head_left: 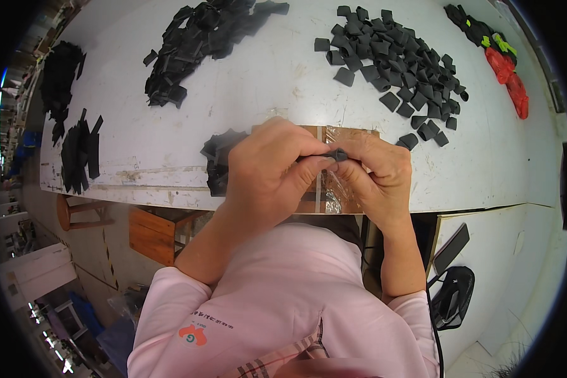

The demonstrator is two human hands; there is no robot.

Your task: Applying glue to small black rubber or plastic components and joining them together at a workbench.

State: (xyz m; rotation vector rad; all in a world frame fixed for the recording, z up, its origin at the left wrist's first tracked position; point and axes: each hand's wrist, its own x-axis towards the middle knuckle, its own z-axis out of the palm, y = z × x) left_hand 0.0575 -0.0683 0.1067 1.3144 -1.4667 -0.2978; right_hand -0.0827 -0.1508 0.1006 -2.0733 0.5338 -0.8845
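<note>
In front of my body, both hands pinch one small dark grey fabric piece point(341, 155), which looks rolled or folded into a tube. My left hand point(268, 167) grips its left part between thumb and forefinger. Thumb and fingers of my right hand point(379, 173) close on its right end. Much of the piece is hidden by my fingertips. Under the hands lies a brown cardboard sheet point(362, 134) with clear tape across it. A small heap of flat black fabric pieces point(218, 165) sits just left of my left hand.
A pile of small dark tube-like pieces point(397, 60) spreads at the far right. Flat black pieces point(195, 47) heap at the far left-centre, with black strips point(79, 154) at the table's left. Red bags point(510, 79) lie far right. A wooden stool point(154, 236) stands below the front edge.
</note>
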